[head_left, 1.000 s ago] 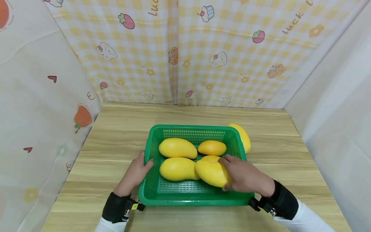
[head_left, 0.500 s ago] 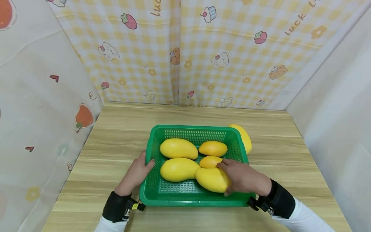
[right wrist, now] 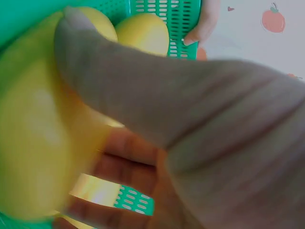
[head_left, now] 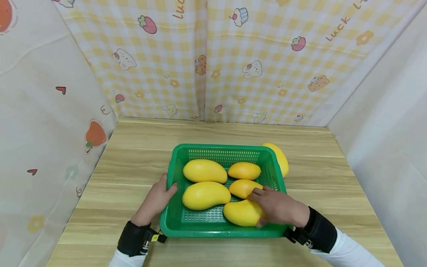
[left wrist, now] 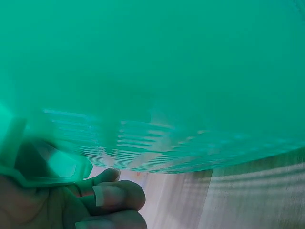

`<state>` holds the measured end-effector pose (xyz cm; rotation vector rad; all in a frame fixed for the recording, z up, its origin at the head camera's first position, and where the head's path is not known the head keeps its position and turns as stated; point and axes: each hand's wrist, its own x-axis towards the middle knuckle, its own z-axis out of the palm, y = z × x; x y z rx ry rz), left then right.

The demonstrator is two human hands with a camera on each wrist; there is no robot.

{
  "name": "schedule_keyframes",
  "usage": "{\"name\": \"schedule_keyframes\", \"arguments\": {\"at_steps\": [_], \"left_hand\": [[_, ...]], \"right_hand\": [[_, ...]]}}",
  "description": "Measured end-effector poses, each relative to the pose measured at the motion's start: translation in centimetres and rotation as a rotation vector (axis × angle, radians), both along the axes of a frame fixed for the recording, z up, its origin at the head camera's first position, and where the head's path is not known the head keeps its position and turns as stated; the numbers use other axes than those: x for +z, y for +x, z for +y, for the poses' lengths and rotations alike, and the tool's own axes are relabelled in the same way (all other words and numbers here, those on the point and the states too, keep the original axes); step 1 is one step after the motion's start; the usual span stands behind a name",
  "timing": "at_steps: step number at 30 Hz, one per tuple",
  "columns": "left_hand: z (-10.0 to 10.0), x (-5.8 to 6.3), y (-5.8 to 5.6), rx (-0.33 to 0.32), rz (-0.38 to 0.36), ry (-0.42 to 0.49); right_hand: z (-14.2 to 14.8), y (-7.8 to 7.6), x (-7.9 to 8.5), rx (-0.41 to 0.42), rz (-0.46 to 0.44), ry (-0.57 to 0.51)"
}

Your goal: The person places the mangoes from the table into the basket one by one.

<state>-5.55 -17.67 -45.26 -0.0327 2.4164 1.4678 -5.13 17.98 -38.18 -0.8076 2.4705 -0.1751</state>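
Note:
A green plastic basket (head_left: 220, 234) with slotted walls stands on the table. My left hand (head_left: 156, 198) grips its left rim, thumb over the inside and fingers outside; the left wrist view shows those fingers (left wrist: 119, 195) under the rim. My right hand (head_left: 278, 207) holds a yellow mango (head_left: 241, 214) low in the basket's front right corner. In the right wrist view its thumb (right wrist: 95, 62) lies across this mango (right wrist: 33, 138). Behind it lies a smaller orange-yellow mango (head_left: 243, 188), partly behind my right fingertips. Another large mango (head_left: 205, 195) lies to the left.
At the back of the basket lie a large mango (head_left: 204, 171) and a smaller one (head_left: 244, 170). Another mango (head_left: 280, 159) lies on the wooden table (head_left: 310, 159) outside, against the basket's right side. A checked curtain (head_left: 160, 66) hangs behind the table, with pale cloth on both sides.
My right hand has brought its mango down and toward the basket's front, uncovering the smaller mango behind it. The large mango at left has shifted slightly. My left hand keeps its place.

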Motion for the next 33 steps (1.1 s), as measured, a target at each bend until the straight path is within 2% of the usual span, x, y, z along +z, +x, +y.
{"name": "schedule_keyframes", "arguments": {"at_steps": [7,18,22,25,28,33], "left_hand": [[0.0,-0.1,-0.1,-0.008,0.004,-0.013],[0.1,-0.2,-0.2,-0.002,-0.001,0.003],[0.1,-0.2,-0.2,-0.002,-0.004,0.002],[0.1,-0.2,-0.3,-0.007,-0.003,0.000],[0.1,0.0,-0.2,-0.006,-0.006,0.012],[0.0,-0.1,-0.2,-0.005,-0.013,0.028]], "right_hand": [[0.2,-0.1,0.0,0.047,0.032,0.015],[-1.8,-0.1,-0.2,0.013,0.053,0.145],[-1.2,-0.1,0.1,0.002,0.025,0.106],[-0.4,-0.4,0.9,0.000,0.016,0.046],[0.6,-0.9,2.1,0.018,0.060,-0.012],[2.5,-1.9,3.8,0.049,0.215,-0.108]]}}
